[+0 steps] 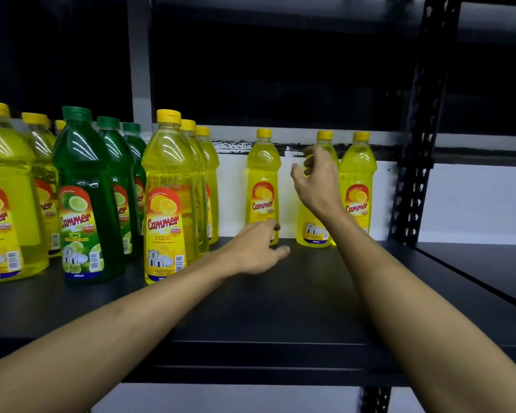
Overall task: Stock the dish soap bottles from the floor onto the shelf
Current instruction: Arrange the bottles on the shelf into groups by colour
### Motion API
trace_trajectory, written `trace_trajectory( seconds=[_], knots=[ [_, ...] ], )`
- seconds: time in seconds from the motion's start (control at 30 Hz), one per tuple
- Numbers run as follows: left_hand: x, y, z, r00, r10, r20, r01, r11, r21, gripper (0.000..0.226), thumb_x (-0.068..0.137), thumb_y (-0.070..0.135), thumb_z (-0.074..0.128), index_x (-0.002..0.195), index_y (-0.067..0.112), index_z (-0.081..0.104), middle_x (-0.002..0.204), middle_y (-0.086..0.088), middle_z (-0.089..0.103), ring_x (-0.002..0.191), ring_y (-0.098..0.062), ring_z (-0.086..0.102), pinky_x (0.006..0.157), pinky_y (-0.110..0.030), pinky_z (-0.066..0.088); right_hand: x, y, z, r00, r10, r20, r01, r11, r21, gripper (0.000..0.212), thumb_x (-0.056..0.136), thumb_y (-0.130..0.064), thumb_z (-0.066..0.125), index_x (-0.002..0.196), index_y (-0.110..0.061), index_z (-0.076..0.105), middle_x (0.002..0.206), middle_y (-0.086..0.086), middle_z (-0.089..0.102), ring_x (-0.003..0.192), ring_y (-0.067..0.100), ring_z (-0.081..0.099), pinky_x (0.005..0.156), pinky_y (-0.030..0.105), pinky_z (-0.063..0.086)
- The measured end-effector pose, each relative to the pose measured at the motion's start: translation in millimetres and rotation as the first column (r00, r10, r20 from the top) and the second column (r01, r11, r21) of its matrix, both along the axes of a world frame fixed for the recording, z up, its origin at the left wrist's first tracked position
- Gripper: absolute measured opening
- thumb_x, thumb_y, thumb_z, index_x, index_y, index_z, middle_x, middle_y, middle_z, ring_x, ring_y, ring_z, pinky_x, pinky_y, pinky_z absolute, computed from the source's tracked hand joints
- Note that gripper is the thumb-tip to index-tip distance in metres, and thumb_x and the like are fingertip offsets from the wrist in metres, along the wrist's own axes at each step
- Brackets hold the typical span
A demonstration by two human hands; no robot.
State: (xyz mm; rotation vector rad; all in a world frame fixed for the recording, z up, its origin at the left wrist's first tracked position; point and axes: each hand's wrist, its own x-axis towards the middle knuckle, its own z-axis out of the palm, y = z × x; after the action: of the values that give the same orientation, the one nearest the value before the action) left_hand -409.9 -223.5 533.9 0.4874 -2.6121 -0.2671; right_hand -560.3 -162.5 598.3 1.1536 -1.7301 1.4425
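Here both hands hold nothing: the left hand [255,251] hovers, fingers loose, by the base of a lemon dish soap bottle [262,186] at the far back of the shelf [310,308]; the right hand [318,180], fingers spread, reaches beside its neighbour [313,231]. Full, slick plastic bottles probably feel heavy; grip the waist, not the cap.

On the shelf [280,308], 3 rows of bottles run front to back at the left, with a further row [167,198] just right of them. At the back stand 3 single bottles: one [262,180] centre, one [313,228] behind the right hand [316,180], one [358,180] rightmost. The left hand [256,251] lies before the centre bottle, possibly touching it.
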Motion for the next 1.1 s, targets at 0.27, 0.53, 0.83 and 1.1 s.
trace_trajectory(
  seconds=[0.27,0.53,0.83,1.1],
  knots=[
    [-96.2,10.3,45.1,0.961,-0.068,-0.267,0.115,0.979,0.165,0.078,0.094,0.034,0.065,0.154,0.014,0.020,0.150,-0.017,0.043,0.135,-0.035,0.045,0.101,-0.040,0.041,-41.5,45.6,-14.8,0.991,-0.091,0.094,0.089,0.996,0.018,0.051,0.089,-0.021,0.068,0.135,-0.010,0.049,0.130,0.009,0.051,0.116,0.027,0.052,0.096,0.038,0.044],
    [-150.9,4.1,48.7,0.916,0.054,-0.397,0.123,0.905,0.408,0.063,0.099,0.033,0.058,0.149,0.012,0.026,0.138,-0.018,0.054,0.126,-0.041,0.051,0.092,-0.043,0.044,-53.9,44.1,-22.7,0.993,-0.052,0.105,0.042,0.994,0.100,0.063,0.094,-0.027,0.067,0.148,-0.018,0.036,0.140,0.009,0.047,0.124,0.026,0.051,0.093,0.033,0.044],
    [-121.6,16.5,40.7,0.915,-0.034,-0.403,0.178,0.929,0.324,0.053,0.101,0.030,0.053,0.147,0.014,0.030,0.139,-0.015,0.055,0.124,-0.037,0.054,0.084,-0.033,0.040,-41.0,47.9,-18.7,0.996,0.003,0.091,-0.009,0.997,0.070,0.072,0.096,-0.035,0.061,0.155,-0.021,0.023,0.150,0.010,0.040,0.134,0.027,0.043,0.097,0.027,0.034],
    [-53.2,21.6,36.5,0.911,-0.060,-0.408,0.184,0.945,0.272,0.060,0.099,0.038,0.056,0.150,0.019,0.030,0.146,-0.007,0.051,0.131,-0.029,0.050,0.094,-0.032,0.041,-4.7,49.4,-17.2,0.972,0.224,0.075,-0.229,0.971,0.064,0.076,0.094,-0.039,0.065,0.155,-0.022,0.022,0.143,-0.002,0.048,0.121,0.010,0.054,0.097,0.029,0.049]
  ],
)
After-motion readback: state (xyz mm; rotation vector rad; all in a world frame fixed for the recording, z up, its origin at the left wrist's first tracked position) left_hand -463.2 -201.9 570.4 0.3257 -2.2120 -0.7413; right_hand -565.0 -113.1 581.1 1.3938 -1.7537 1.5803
